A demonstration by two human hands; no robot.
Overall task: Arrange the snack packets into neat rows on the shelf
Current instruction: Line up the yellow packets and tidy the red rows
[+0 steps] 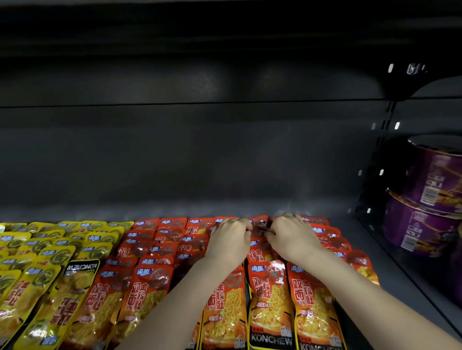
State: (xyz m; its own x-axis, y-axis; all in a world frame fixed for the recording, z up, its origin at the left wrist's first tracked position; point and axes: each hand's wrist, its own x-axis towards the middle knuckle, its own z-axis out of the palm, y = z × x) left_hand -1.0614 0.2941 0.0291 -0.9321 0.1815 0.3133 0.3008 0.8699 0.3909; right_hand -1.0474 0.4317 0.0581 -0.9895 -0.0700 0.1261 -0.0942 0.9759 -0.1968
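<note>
Glossy red foil fills the middle of the dark metal shelf. Flat, rectangular red packets lie overlapped like shingles in several columns running from the front lip toward the back, and their crinkled film catches small highlights. At the far end of one column, both hands meet over a single back packet. The left hand has its fingers curled down on the packet's left side. The right hand curls in the same way on the right side, so that each hand pinches the shiny top edge. Both bare forearms reach in across the front packets.

To the left, yellow packets of the same shape and sheen lie in their own overlapped columns, less evenly squared. Between yellow and red sits one reversed packet, its black band and lettering turned upside down.

The shelf's back panel is smooth, matte grey. On the right, past a perforated upright, round purple bowls with flat lids are stacked one on another in the next bay.
</note>
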